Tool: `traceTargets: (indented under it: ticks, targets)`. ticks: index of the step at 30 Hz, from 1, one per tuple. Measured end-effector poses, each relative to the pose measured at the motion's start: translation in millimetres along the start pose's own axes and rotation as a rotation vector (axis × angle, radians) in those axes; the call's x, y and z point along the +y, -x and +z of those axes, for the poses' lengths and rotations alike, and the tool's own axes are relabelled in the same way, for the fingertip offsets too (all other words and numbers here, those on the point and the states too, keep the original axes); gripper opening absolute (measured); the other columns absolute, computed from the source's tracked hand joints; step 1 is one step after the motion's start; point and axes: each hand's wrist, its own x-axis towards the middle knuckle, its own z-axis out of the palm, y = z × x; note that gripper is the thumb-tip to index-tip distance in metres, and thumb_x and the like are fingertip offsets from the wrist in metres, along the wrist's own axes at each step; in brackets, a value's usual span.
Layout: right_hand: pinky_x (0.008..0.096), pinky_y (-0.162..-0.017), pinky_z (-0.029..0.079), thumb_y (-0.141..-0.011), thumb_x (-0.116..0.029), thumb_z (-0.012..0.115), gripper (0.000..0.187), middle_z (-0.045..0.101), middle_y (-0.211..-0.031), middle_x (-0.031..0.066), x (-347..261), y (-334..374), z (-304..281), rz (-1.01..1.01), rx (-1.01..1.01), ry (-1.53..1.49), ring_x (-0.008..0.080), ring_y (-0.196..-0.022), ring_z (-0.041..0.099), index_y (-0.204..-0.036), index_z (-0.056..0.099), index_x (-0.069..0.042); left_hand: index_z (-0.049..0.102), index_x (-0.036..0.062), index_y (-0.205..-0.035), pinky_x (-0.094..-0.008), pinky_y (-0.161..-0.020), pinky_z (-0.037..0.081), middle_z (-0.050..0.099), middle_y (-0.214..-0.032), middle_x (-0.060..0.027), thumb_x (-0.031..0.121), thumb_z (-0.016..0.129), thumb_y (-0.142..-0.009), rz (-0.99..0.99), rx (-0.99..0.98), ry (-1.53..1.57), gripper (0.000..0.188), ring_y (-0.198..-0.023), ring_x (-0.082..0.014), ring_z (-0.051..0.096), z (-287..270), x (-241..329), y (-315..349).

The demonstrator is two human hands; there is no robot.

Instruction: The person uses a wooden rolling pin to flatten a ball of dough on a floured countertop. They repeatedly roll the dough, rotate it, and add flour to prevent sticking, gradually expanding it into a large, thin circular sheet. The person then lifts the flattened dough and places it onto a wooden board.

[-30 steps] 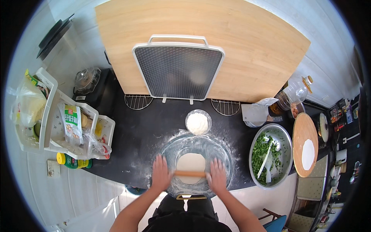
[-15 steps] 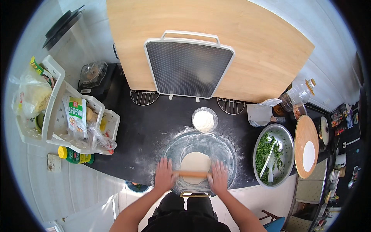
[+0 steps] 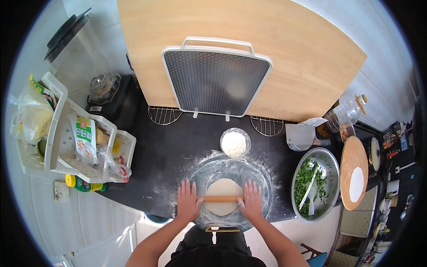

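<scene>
A pale round sheet of dough (image 3: 223,187) lies on a floured, glass-like round board (image 3: 263,177) at the counter's near edge. Across the dough runs a light wooden rolling pin (image 3: 221,199). My left hand (image 3: 188,202) presses flat on its left end, fingers stretched forward. My right hand (image 3: 252,202) lies likewise on the right end, fingers extended; both palms cover the pin's tips. Just beyond the board stands a small clear bowl (image 3: 249,136) heaped with white flour (image 3: 233,144).
A steel bowl (image 3: 332,169) of chopped greens (image 3: 307,178) with white utensils stands at right. Beside it, a wooden round (image 3: 352,153) carries a white wrapper-like disc (image 3: 356,184). White baskets (image 3: 58,120) fill the left. A dark textured board (image 3: 215,82) leans behind.
The rolling pin has shifted slightly away from me over the dough, with both hands moving along. The dough sheet looks slightly wider. The whole view has also tilted a little.
</scene>
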Motion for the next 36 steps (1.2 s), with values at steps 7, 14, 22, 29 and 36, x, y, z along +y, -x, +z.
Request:
traceTargets:
  ticks: [7,14,22,29,36]
  targets:
    - [0.0492,-0.117,0.017,-0.091,-0.028,0.056,0.070,0.024,-0.154,0.0237,27.8,-111.5,-3.3,0.104,0.259,-0.006,0.0374,-0.144,0.021,-0.146,0.028,0.005,0.028,-0.0113,-0.143,-0.0526,-0.116,0.012,0.019,-0.153,-0.0302,0.031,0.058,-0.089,-0.037,0.313,-0.057,0.075,-0.144,-0.0417,0.017,-16.6,20.5,-128.5]
    - [0.0522,-0.117,0.016,-0.086,-0.026,0.062,0.072,0.025,-0.153,0.0271,21.2,37.8,-15.6,0.102,-0.090,-0.120,0.0398,-0.144,0.021,-0.143,0.031,0.006,0.024,-0.0162,-0.141,-0.0593,-0.114,0.007,0.012,-0.150,-0.0390,0.035,0.055,-0.090,-0.189,-0.003,0.088,0.078,-0.141,-0.0532,0.008,6.2,34.8,26.4]
    - [0.0530,-0.116,0.016,-0.086,-0.027,0.061,0.071,0.028,-0.153,0.0220,36.4,-64.4,-1.9,0.067,0.156,0.100,0.0381,-0.143,0.024,-0.143,0.033,0.004,0.027,-0.0139,-0.142,-0.0525,-0.117,0.012,0.019,-0.152,-0.0326,0.035,0.057,-0.089,-0.129,0.251,-0.065,0.078,-0.143,-0.0431,0.016,1.2,16.9,-90.7]
    - [0.0573,-0.115,0.015,-0.085,-0.030,0.061,0.073,0.031,-0.153,0.0191,22.9,41.6,-0.1,-0.062,-0.124,0.020,0.0389,-0.141,0.027,-0.145,0.033,0.001,0.025,-0.0085,-0.145,-0.0585,-0.114,0.010,0.015,-0.151,-0.0362,0.033,0.059,-0.088,-0.015,-0.128,0.084,0.078,-0.142,-0.0503,0.013,1.2,21.3,76.4]
    - [0.0534,-0.115,0.019,-0.088,-0.034,0.058,0.073,0.029,-0.153,0.0229,6.4,-63.7,4.1,0.030,0.168,0.123,0.0362,-0.143,0.025,-0.145,0.031,0.004,0.028,-0.0092,-0.143,-0.0543,-0.116,0.012,0.020,-0.153,-0.0296,0.031,0.057,-0.089,-0.075,0.231,-0.033,0.073,-0.144,-0.0425,0.016,-7.9,-2.4,-48.3]
